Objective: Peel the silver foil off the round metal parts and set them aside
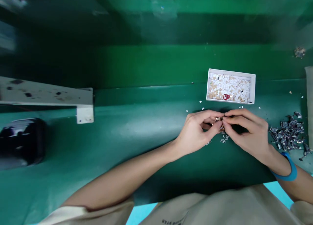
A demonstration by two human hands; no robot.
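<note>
Soft glare on the green tabletop (137, 127), deep shadow at upper left, blur along the top edge.

Tabletop (137, 120): wide open stretch between pale beam (49, 92) and left hand (195, 130). Forward path from right hand (249, 130) obstructed by white box (252, 88), walls raised; passage available along the box's left side, over scattered white flakes (200, 101). Sideways travel right: metal-part heap (288, 132) in the way, near the wrist.
</note>
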